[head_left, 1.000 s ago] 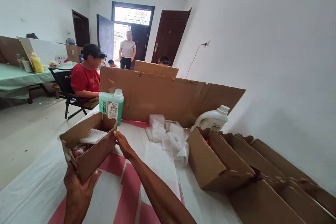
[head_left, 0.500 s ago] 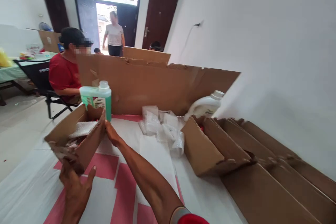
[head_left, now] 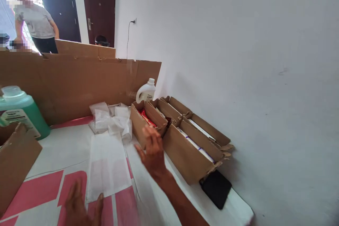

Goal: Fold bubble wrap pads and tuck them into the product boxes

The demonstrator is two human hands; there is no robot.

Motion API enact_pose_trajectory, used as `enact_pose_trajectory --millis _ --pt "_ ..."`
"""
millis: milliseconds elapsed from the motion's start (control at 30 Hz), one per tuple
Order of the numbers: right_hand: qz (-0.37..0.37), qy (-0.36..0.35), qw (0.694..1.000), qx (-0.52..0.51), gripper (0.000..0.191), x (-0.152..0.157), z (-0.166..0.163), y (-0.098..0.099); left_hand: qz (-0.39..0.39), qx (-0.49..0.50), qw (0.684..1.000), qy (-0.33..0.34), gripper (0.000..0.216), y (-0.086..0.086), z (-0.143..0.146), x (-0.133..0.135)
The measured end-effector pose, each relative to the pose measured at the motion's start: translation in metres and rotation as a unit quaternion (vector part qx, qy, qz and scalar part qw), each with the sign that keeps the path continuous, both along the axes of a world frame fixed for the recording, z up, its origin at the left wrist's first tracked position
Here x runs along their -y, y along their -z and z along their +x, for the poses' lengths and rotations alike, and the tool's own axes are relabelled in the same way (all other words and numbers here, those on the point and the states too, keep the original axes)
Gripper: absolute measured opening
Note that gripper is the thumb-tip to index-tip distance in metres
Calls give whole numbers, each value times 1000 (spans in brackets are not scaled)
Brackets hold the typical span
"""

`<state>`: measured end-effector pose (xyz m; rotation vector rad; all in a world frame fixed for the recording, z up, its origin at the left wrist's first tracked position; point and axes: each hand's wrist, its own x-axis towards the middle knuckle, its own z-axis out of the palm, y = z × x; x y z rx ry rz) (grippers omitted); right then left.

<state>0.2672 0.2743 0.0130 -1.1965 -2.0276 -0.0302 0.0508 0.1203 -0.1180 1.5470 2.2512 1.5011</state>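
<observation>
Right hand [head_left: 152,152] is stretched out over the surface [head_left: 53,155] with fingers spread and nothing in its grasp, its fingertips just at the near wall of a small open carton [head_left: 147,120]. Red packets [head_left: 147,118] show inside that carton. Beside it, along the wall, lies a longer carton [head_left: 190,148] with white boxes [head_left: 197,144] in it, and a black phone-like slab [head_left: 215,188] rests flat at its near end.

Left hand [head_left: 79,206] sits low at the bottom edge, fingers loose and apart, holding nothing, hovering over or resting on the pink-and-white cover; I cannot tell which. Just ahead of it lies a flat white bag [head_left: 107,164]. Beyond the bag, a heap of clear plastic pouches [head_left: 111,120] sits just left of the small carton.

At the far left a brown box [head_left: 16,162] stands partly out of view, with a green bottle [head_left: 19,111] close behind it. A white jug [head_left: 146,91] stands behind the small carton, against a cardboard screen [head_left: 79,81] that runs across the back of the surface. Past the screen a person in a grey shirt [head_left: 35,23] stands near a dark door [head_left: 99,7].
</observation>
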Motion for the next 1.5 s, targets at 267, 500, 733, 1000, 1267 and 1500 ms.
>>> enact_pose_trajectory --millis 267,500,733,1000,1267,1500 --pt "-134 96 977 138 26 -56 26 -38 -41 -78 991 101 63 -60 55 -141" --pt "-175 101 974 103 24 -75 31 -25 -91 -66 989 91 39 -71 60 -244" --pt "-171 24 983 64 27 -53 48 -9 -72 86 992 51 37 -65 12 -229" --pt "-77 -160 984 -23 31 29 62 14 41 401 914 -41 17 -82 -63 -125" --pt "-75 -284 956 -12 36 60 61 10 121 603 785 -74 6 -97 -66 -14" --pt "80 -157 980 -90 58 136 63 -18 75 693 716 -35 11 -97 -4 90"
